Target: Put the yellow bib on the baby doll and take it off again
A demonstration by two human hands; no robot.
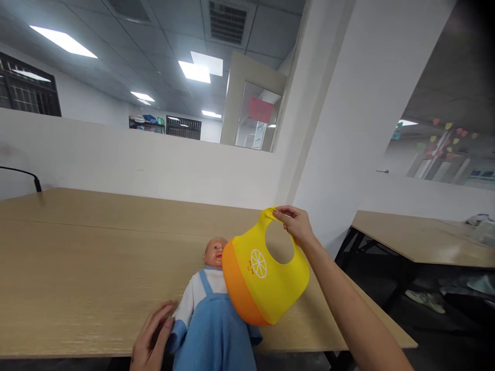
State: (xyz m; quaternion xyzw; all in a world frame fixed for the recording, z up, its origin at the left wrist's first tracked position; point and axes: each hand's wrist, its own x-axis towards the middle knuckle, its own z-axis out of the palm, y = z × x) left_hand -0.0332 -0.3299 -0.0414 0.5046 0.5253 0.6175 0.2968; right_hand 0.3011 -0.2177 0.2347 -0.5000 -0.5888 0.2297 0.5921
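Note:
My right hand (294,222) pinches the neck strap of a yellow silicone baby bib (284,283), lifted over the table. The bib has an orange catch pocket and a white citrus-slice print; it hangs tilted, its pocket side toward the doll. A baby doll (211,304) in a white top and light blue overalls lies face up at the table's front edge. Part of its head and one side of its body are hidden behind the bib. By the doll's sleeve cuff is my left hand (152,335), thumb and fingers apart; whether it touches the sleeve I cannot tell.
The doll lies on a wooden-topped table (96,278) set against a white wall (193,170) with a window opening. A second table (417,237) stands to the right past a gap, with a shoe (425,300) on the floor below. A black cable (36,183) runs at the far left.

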